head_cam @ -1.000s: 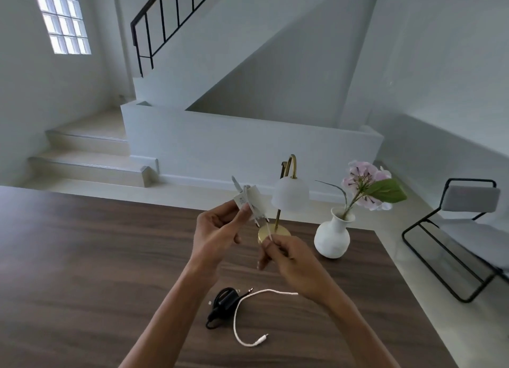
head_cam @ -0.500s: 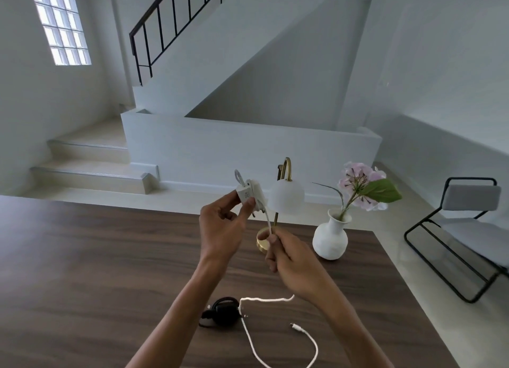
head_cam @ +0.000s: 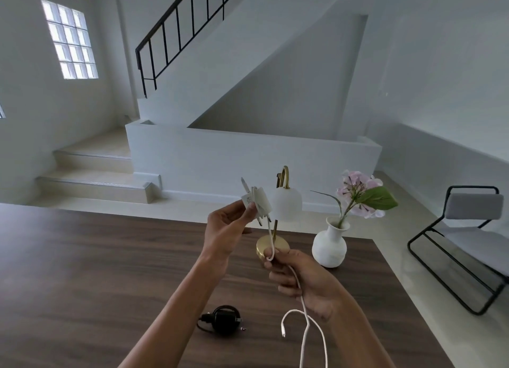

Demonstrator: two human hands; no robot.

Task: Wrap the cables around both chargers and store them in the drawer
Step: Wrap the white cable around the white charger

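Note:
My left hand [head_cam: 227, 230] holds a white charger [head_cam: 256, 202] up above the table, pinched between thumb and fingers, with a turn or two of its white cable [head_cam: 305, 321] around the body. The cable runs down from the charger into my right hand [head_cam: 300, 276], which pinches it near the fingertips. Below that hand the cable hangs in a loose loop, its free plug end over the table. A black charger [head_cam: 224, 318] with its black cable coiled around it lies on the dark wooden table [head_cam: 82, 271] between my forearms.
A brass lamp [head_cam: 285, 202] with a white globe shade stands just behind my hands. To its right is a white vase [head_cam: 329, 246] with a pink flower. A black-framed chair [head_cam: 468, 243] stands on the floor past the table's right edge. No drawer is in view.
My right hand has drawn the white cable down and toward me, away from the charger. The cable's loose end has swung from left of that hand to hang under it.

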